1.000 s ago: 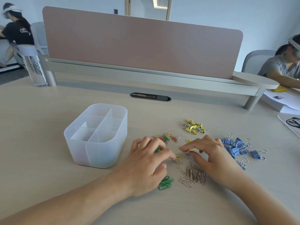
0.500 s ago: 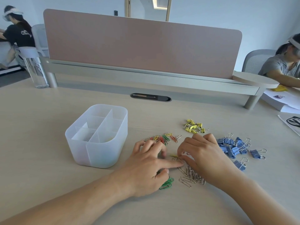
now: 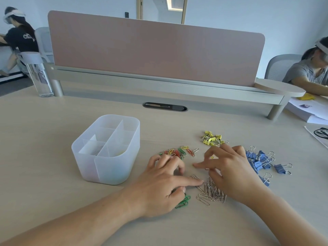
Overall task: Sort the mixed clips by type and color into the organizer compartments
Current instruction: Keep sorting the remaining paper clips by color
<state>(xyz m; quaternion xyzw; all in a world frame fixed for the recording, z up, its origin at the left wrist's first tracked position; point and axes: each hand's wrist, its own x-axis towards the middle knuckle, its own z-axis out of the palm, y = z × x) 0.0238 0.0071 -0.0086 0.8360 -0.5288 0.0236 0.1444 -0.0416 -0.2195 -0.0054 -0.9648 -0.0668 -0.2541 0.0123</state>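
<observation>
A few green paper clips are tucked under the thumb of the left hand, with silver paper clips heaped just beside. That heap is touched by the straight left index finger. The other fingers are curled, and it can't be told if anything's held. The right hand is spread loose over the heap. Further back, the organizer is seen left of both hands, mixed coloured clips just past the left knuckles, blue binder clips beside the right hand, yellow binder clips beyond.
</observation>
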